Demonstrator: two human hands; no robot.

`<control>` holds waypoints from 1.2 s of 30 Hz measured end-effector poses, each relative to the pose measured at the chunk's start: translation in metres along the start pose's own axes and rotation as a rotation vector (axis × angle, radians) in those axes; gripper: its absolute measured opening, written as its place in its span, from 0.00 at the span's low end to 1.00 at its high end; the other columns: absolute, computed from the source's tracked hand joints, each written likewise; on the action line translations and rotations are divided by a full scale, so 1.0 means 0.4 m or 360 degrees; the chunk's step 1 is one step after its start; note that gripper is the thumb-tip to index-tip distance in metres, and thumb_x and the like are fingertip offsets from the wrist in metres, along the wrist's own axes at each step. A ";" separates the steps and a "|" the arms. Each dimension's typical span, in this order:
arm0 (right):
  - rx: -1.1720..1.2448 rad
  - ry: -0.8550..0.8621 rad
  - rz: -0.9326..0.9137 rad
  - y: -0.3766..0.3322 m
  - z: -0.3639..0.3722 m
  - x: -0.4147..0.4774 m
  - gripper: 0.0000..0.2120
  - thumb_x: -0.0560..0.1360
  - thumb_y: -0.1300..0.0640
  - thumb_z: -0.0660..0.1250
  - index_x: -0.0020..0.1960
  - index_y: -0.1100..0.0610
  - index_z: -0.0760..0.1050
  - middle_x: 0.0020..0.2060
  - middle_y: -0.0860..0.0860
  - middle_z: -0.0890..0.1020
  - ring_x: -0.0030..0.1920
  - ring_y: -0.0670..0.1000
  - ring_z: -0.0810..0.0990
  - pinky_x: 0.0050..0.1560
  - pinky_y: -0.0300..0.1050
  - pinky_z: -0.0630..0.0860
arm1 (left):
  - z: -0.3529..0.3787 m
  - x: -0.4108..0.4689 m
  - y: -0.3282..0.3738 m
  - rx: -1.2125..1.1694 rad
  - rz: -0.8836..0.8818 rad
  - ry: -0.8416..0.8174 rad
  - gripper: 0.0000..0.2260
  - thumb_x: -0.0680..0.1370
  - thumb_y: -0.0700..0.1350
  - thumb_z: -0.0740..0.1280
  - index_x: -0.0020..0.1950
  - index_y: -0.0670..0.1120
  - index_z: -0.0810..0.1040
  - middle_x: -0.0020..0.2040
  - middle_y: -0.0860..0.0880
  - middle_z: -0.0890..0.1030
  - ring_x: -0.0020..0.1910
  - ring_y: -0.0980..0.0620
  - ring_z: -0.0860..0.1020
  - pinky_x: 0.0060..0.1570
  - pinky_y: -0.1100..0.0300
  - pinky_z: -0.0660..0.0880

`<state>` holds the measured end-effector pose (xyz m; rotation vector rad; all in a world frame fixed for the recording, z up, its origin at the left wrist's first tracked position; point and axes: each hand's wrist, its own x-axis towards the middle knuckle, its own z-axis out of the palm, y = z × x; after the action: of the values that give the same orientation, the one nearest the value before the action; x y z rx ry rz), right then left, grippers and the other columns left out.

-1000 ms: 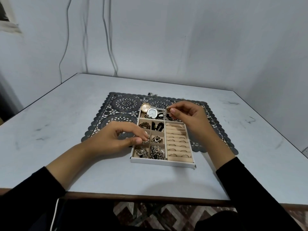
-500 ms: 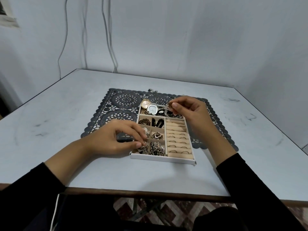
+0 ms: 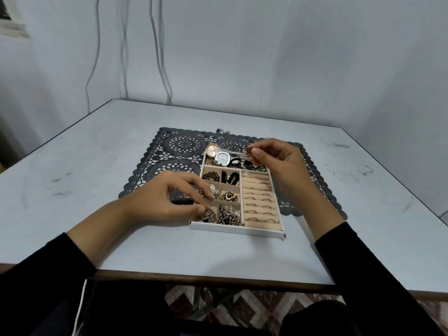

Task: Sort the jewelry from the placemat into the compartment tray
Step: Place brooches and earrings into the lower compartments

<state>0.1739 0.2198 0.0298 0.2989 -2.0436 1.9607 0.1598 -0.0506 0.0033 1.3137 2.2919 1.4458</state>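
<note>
Jewelry piece [image 3: 245,154] near-vertical in right hand [image 3: 274,161]

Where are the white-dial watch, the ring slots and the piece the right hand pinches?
white-dial watch [image 3: 222,158], head view, centre of its dial.
ring slots [image 3: 257,189], head view, a beige roll mid-column.
pinched piece [image 3: 245,153], head view, its visible glittery middle.
</note>
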 end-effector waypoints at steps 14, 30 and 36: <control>0.0038 0.0024 -0.0052 -0.009 0.002 -0.003 0.07 0.73 0.65 0.69 0.51 0.65 0.80 0.46 0.61 0.82 0.46 0.56 0.81 0.50 0.43 0.79 | -0.030 0.044 -0.065 0.0760 -0.0419 0.0531 0.13 0.82 0.49 0.62 0.66 0.52 0.75 0.65 0.54 0.76 0.60 0.57 0.74 0.57 0.61 0.67; -0.0117 -0.0279 -0.0033 -0.057 0.004 -0.019 0.09 0.73 0.67 0.69 0.52 0.69 0.79 0.42 0.58 0.82 0.43 0.51 0.80 0.47 0.39 0.78 | -0.021 0.041 -0.078 0.1103 -0.0597 0.0321 0.22 0.81 0.55 0.62 0.74 0.51 0.69 0.76 0.53 0.65 0.75 0.53 0.63 0.71 0.58 0.60; -0.0433 -0.0635 0.0074 -0.080 0.008 -0.018 0.07 0.73 0.64 0.70 0.51 0.64 0.81 0.44 0.58 0.84 0.45 0.50 0.82 0.48 0.40 0.78 | -0.022 0.041 -0.079 0.1094 -0.0606 0.0315 0.23 0.81 0.56 0.61 0.74 0.51 0.69 0.76 0.53 0.65 0.75 0.53 0.63 0.71 0.57 0.60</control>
<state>0.1914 0.2145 0.0574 0.6254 -2.5512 1.7226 0.1264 -0.0498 -0.0118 0.7731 3.1092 0.7113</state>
